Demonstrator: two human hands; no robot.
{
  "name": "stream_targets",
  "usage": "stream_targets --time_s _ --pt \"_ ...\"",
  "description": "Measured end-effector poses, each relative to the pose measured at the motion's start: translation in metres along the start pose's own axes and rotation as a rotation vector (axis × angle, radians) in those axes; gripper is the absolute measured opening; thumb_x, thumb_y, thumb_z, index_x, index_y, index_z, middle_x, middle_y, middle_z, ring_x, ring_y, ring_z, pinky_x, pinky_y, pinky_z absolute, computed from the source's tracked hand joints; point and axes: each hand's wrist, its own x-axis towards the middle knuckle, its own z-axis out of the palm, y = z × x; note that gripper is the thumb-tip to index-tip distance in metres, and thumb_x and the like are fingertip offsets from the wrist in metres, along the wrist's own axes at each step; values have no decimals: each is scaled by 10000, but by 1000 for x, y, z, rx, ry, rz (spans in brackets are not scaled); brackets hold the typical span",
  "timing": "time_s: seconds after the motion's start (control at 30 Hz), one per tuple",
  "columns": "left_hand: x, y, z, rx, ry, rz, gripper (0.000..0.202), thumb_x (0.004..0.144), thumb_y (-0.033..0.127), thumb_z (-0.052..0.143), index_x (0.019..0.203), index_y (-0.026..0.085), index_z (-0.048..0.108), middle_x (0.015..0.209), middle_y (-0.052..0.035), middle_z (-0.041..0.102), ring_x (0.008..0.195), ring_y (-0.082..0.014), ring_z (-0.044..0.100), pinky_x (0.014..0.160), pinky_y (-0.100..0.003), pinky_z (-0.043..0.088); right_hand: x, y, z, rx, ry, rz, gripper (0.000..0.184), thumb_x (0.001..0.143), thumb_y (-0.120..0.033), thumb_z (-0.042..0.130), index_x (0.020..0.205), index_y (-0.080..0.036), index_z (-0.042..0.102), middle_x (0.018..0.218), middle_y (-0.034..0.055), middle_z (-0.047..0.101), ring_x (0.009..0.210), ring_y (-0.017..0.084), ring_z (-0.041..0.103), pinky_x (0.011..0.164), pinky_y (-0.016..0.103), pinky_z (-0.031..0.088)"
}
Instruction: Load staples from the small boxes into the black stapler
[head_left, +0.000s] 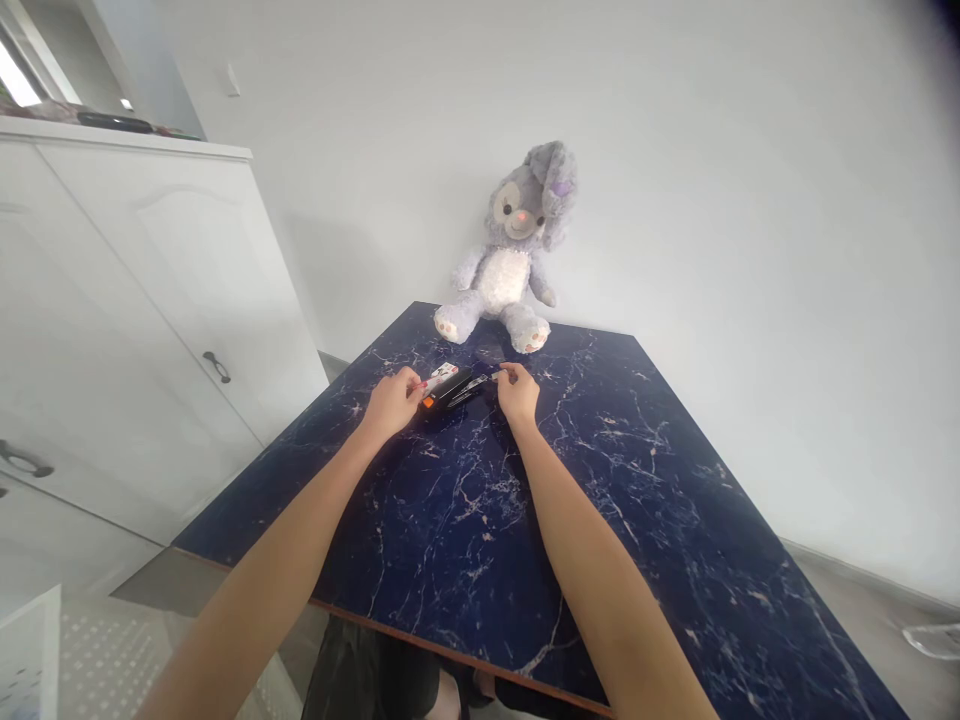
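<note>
A dark blue, white-veined table [480,520] is filling the middle of the view, with a grey plush rabbit [506,270] sitting at its far edge. In front of the toy, between the hands, a narrow black object [448,388] is lying aslant, showing an orange patch at its near end; slim silvery pieces [469,388] are lying along its right side. The left hand [394,402] is curling its fingers close together beside that orange end; the right hand [517,393] is bending its fingertips inward near the silvery tips. Whether either is pinching anything, I cannot tell.
</note>
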Motion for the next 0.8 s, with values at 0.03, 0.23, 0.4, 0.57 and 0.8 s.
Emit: stream_targets --time_s 0.03,0.23,0.4,0.57,0.8 --pt "-1 2 0 -47 23 -19 166 852 271 680 1010 229 705 1040 -94 750 993 -287 690 900 -374 513 1 1 0 12 -8 27 324 858 -284 476 1057 -187 712 876 62 772 808 215 726 810 295 520" --pt "2 11 2 -440 51 -147 320 945 293 552 1233 178 633 1183 -131 712 789 -208 750 742 -346 611 2 4 -2 70 -45 123 333 861 -340 456 1024 -191 705 758 33 752 662 210 718 715 286 518" --pt "2 22 -4 -839 -36 -220 369 867 178 629 1228 109 666 1141 -140 748 1013 -244 743 935 -382 605 3 3 -3 123 -75 121 339 834 -376 540 1064 -193 710 808 38 776 795 219 737 785 294 527" --pt "-1 27 -5 -1058 -63 -307 329 819 181 735 1139 107 714 1157 -134 744 999 -220 736 953 -354 594 2 2 -2 158 -105 113 351 834 -389 588 1090 -184 713 875 54 790 844 210 740 844 307 531" --pt "1 13 5 -845 -37 -218 369 802 300 750 1142 157 732 937 -97 758 698 -179 706 625 -295 578 2 -8 -1 176 -94 63 439 886 -563 537 940 -174 734 888 84 777 823 227 726 802 314 535"
